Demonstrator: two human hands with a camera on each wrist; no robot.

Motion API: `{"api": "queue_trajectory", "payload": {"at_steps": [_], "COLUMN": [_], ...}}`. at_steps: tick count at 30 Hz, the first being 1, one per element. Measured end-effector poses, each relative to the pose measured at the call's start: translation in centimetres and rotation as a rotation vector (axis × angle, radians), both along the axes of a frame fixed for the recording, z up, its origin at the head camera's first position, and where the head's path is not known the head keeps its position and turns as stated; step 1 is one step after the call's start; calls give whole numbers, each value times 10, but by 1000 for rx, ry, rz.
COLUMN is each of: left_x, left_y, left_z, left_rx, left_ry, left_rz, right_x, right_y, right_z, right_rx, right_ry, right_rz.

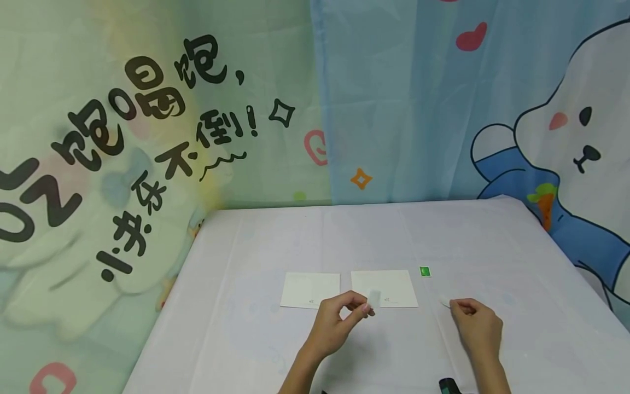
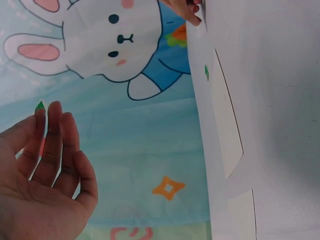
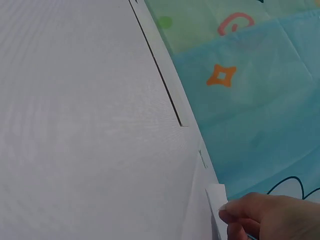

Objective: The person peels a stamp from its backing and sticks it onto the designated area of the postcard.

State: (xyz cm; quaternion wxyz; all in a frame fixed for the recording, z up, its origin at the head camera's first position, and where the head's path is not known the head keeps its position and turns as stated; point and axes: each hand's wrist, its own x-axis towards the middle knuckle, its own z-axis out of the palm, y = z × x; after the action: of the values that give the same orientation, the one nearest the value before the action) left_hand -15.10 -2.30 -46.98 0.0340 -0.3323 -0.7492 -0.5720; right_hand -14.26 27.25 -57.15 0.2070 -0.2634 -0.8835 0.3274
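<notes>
My left hand (image 1: pixel 337 323) is raised over the near edge of the right-hand card and pinches a small, pale sticker-like piece (image 1: pixel 374 299) between thumb and forefinger. In the left wrist view a green tip (image 2: pixel 40 106) of that piece shows above the fingertips. Over to the right, my right hand (image 1: pixel 477 325) pinches a thin white slip of paper (image 3: pixel 216 196) close to the table. Two white cards, a left one (image 1: pixel 310 289) and a right one (image 1: pixel 396 287), lie side by side. Just right of them lies a small green square with a white border (image 1: pixel 425 271), like a stamp.
A white cloth covers the table (image 1: pixel 266 235). Printed curtains (image 1: pixel 374 98) hang behind and left of it. At the bottom edge, beside my right forearm, is a dark object (image 1: pixel 448 386), partly cut off.
</notes>
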Motion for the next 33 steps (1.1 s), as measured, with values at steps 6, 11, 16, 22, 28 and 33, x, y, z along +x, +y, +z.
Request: {"api": "queue_trajectory", "payload": {"at_steps": [6,11,16,22,28,33], "left_x": [2,1,5,17,18,17], "left_y": [-1,-2,-4,-5,-5,-4], "left_z": [1,-1,8,33,34,32], "left_rx": [16,12,15,5,11,23], "left_ry": [-15,50,16,-84,-91,-65], "left_rz": [3,9,15,20,24,12], "right_x": [0,0,0,-1,-1,-2], "right_y": [2,4,5,6,6,6], "right_z": [-3,-5,-7,-11,-12,-12], "right_rx": [24,48,71,75,84,89], "right_ry": [30,51,89,87,94,88], "right_rz": [-36,-51,-41,-43,-37,-45]}}
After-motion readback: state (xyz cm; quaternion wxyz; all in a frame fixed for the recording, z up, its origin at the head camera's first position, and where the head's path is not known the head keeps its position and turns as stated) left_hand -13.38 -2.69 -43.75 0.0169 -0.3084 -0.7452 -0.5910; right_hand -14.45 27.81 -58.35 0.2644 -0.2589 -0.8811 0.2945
